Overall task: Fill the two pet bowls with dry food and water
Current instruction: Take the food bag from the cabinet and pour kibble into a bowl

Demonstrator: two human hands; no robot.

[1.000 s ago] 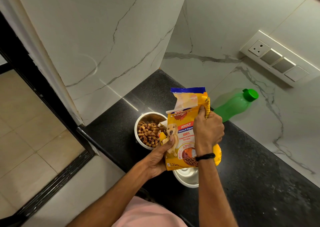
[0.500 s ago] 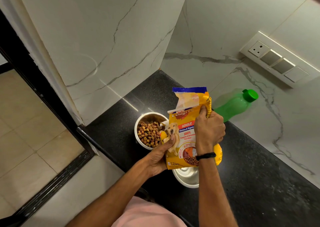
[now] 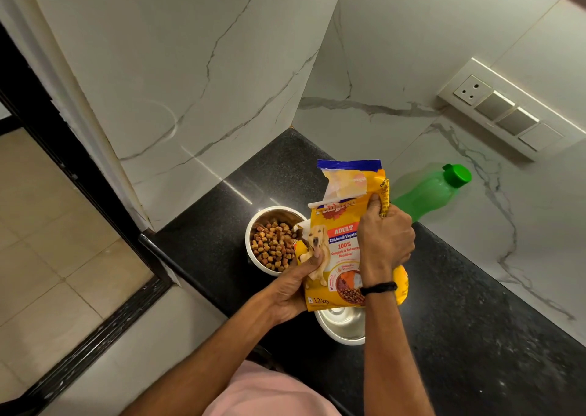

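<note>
Far left, tiled floor (image 3: 47, 241). Then the black bench (image 3: 475, 320), and near its left end a steel bowl (image 3: 257, 265) with a white outer wall, holding a loose heap of brown and tan kibble (image 3: 272, 246) below the rim. Just right of that, left hand (image 3: 296, 285) clamped on the lower left edge of the yellow dog-food bag (image 3: 341, 241): thumb (image 3: 314, 258) pressed flat on the printed dog, the other fingers hidden behind the pack. Bag held upright above the bench, torn top open, left edge at the filled bowl's right rim; touching or only overlapping, cannot tell. Right hand (image 3: 385, 241), black wristband (image 3: 379, 287) at the wrist, gripping the bag's right side, fingers (image 3: 375, 204) curled round the edge up by the side seam. Under the bag and right forearm, partly covered, a second bowl (image 3: 333, 336) showing bare shiny steel inside. Further right, a green bottle (image 3: 425, 193) with a green cap (image 3: 456, 176) against the marble wall (image 3: 190, 66), contents not discernible. Above, a white switch panel (image 3: 507, 111).
</note>
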